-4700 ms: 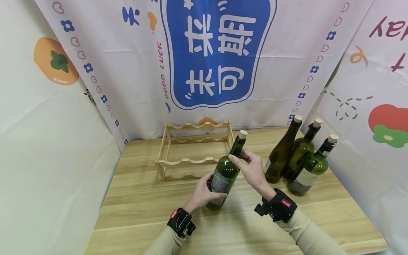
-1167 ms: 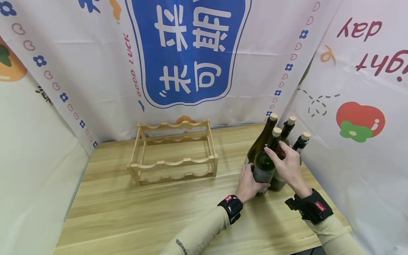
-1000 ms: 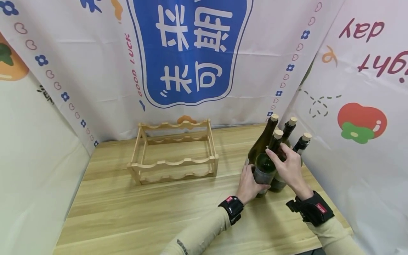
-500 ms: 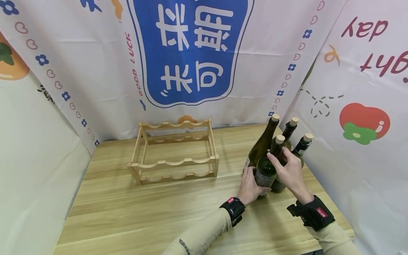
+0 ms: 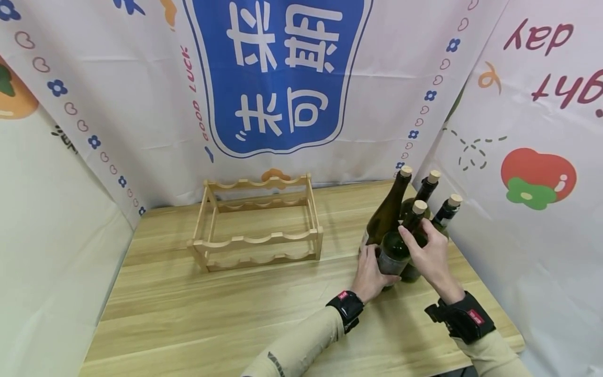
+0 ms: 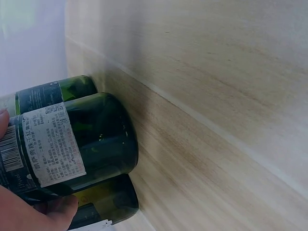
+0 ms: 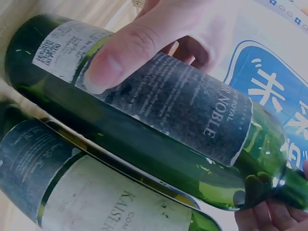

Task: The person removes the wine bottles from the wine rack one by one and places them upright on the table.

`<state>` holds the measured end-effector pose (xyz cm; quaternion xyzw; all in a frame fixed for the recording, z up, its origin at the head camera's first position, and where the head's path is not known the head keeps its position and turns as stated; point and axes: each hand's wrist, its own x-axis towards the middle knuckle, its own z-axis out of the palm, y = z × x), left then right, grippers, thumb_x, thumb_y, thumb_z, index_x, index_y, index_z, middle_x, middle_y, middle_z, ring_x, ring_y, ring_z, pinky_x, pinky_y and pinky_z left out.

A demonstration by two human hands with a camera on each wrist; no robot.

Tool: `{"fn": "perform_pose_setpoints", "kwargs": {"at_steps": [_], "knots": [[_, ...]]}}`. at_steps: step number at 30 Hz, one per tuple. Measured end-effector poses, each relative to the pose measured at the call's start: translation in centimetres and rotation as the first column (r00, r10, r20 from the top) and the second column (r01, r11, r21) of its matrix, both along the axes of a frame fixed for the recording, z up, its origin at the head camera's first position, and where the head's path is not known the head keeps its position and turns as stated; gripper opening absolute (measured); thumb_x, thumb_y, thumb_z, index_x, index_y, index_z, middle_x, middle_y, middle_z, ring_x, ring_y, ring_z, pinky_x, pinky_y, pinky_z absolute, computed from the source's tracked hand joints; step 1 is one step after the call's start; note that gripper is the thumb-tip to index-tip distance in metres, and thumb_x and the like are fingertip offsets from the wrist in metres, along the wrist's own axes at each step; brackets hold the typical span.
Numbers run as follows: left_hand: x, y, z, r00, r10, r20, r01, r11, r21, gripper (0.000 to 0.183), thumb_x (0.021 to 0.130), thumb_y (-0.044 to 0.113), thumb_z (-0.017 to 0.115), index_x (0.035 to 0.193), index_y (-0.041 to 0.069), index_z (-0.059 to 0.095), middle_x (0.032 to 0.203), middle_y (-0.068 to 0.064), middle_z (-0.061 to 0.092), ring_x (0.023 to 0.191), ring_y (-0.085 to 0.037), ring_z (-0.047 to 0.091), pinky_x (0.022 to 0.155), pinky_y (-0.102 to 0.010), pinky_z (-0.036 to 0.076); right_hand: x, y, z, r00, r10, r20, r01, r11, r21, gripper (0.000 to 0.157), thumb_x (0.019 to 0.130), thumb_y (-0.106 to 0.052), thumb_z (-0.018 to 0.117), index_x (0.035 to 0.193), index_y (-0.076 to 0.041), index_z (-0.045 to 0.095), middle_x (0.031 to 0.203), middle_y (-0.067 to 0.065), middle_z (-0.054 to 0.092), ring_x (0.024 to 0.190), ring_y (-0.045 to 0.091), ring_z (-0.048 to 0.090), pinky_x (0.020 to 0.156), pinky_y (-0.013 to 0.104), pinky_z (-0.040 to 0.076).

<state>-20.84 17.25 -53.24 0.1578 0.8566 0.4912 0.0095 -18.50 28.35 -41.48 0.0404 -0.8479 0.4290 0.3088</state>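
Note:
A dark green wine bottle (image 5: 393, 250) with a grey label and cork stands at the near side of a bottle cluster. My left hand (image 5: 369, 275) grips its lower body, the thumb across the front. Up at its neck, my right hand (image 5: 430, 255) pinches with thumb and fingers. The right wrist view shows the held bottle's grey label (image 7: 192, 110) close beside a bottle with a cream label (image 7: 110, 197). In the left wrist view, the held bottle's base (image 6: 113, 137) is at the tabletop.
Three other corked bottles stand close by: a tall brownish one (image 5: 385, 215) to the left, one behind (image 5: 426, 189), one to the right (image 5: 445, 213). A wooden bottle rack (image 5: 256, 241) sits left on the wooden table (image 5: 226, 319). Printed cloth walls (image 5: 386, 78) enclose the table.
Both hands have carried the bottle from in front of the rack rightward to the other three. Over the last second its neck has tipped slightly right; the hands keep their hold.

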Motion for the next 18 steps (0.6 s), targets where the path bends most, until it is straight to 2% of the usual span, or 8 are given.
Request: {"fn": "perform_pose_setpoints", "kwargs": {"at_steps": [4, 8, 12, 15, 18], "knots": [[0.0, 0.1, -0.2, 0.999, 0.008, -0.041, -0.008, 1.0, -0.006, 0.081, 0.066, 0.029, 0.089, 0.13, 0.01, 0.044, 0.127, -0.005, 0.047, 0.121, -0.02, 0.047, 0.103, -0.03, 0.044, -0.5, 0.9, -1.4, 0.999, -0.01, -0.042, 0.011, 1.0, 0.022, 0.018, 0.083, 0.002, 0.07, 0.101, 0.005, 0.064, 0.089, 0.019, 0.07, 0.085, -0.015, 0.053, 0.074, 0.005, 0.041], [0.0, 0.1, -0.2, 0.999, 0.013, -0.032, -0.013, 1.0, -0.009, 0.082, 0.066, 0.029, 0.089, 0.131, 0.01, 0.043, 0.128, -0.005, 0.047, 0.122, -0.02, 0.047, 0.104, -0.03, 0.043, -0.6, 1.2, -2.0, 0.998, -0.018, -0.053, 0.02, 0.999, 0.04, 0.019, 0.085, -0.004, 0.07, 0.102, 0.002, 0.065, 0.09, 0.016, 0.071, 0.085, -0.013, 0.054, 0.074, 0.006, 0.041], [0.1, 0.2, -0.4, 1.0, 0.007, -0.029, -0.007, 1.0, -0.015, 0.082, 0.067, 0.03, 0.089, 0.132, 0.011, 0.043, 0.129, -0.005, 0.047, 0.122, -0.02, 0.047, 0.103, -0.03, 0.044, -0.2, 1.1, -2.4, 0.99, -0.059, -0.13, 0.07, 0.994, 0.089, 0.028, 0.084, -0.006, 0.072, 0.108, 0.004, 0.064, 0.093, 0.019, 0.067, 0.085, 0.007, 0.058, 0.076, 0.013, 0.04], [0.1, 0.2, -0.7, 0.998, 0.001, -0.059, -0.002, 1.0, -0.015, 0.082, 0.067, 0.032, 0.089, 0.132, 0.01, 0.043, 0.127, -0.007, 0.048, 0.12, -0.021, 0.048, 0.101, -0.031, 0.045, 0.4, 0.7, -3.0, 0.974, -0.097, -0.205, 0.122, 0.986, 0.112, 0.035, 0.08, -0.003, 0.073, 0.109, 0.01, 0.059, 0.094, 0.023, 0.059, 0.083, 0.024, 0.054, 0.076, 0.02, 0.039], [0.2, -0.1, -0.9, 0.996, -0.013, -0.085, 0.012, 1.0, -0.019, 0.083, 0.069, 0.032, 0.088, 0.133, 0.008, 0.042, 0.126, -0.009, 0.048, 0.117, -0.023, 0.049, 0.1, -0.032, 0.046, 1.2, 0.2, -3.8, 0.959, -0.126, -0.254, 0.153, 0.984, 0.092, 0.033, 0.079, 0.001, 0.072, 0.104, 0.013, 0.054, 0.089, 0.023, 0.053, 0.079, 0.026, 0.048, 0.073, 0.022, 0.037]]}}
